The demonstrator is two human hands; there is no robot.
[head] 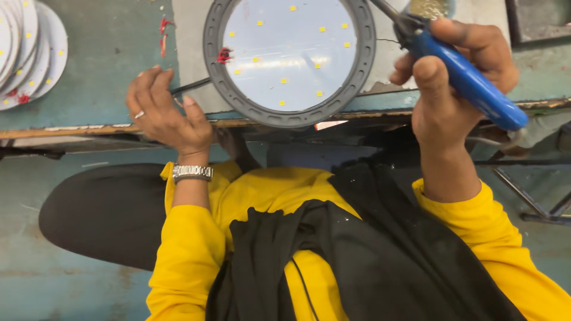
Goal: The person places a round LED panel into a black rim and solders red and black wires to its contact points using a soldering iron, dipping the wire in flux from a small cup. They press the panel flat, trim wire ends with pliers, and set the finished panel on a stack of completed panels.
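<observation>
The right hand (458,77) grips a blue-handled soldering iron (470,83) at the round LED panel (289,59). The left hand (166,110), fingers curled, pinches a black wire (190,87) at the panel's rim. Finished discs (27,47) lie stacked far left on the bench (107,77); this joint looks unfinished.

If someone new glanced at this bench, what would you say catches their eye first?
Probably the round LED panel in its dark grey ring, lying at the top centre of the bench. Next, the blue-handled tool gripped in the right hand beside it, while the left hand rests at the ring's lower left edge.
</observation>
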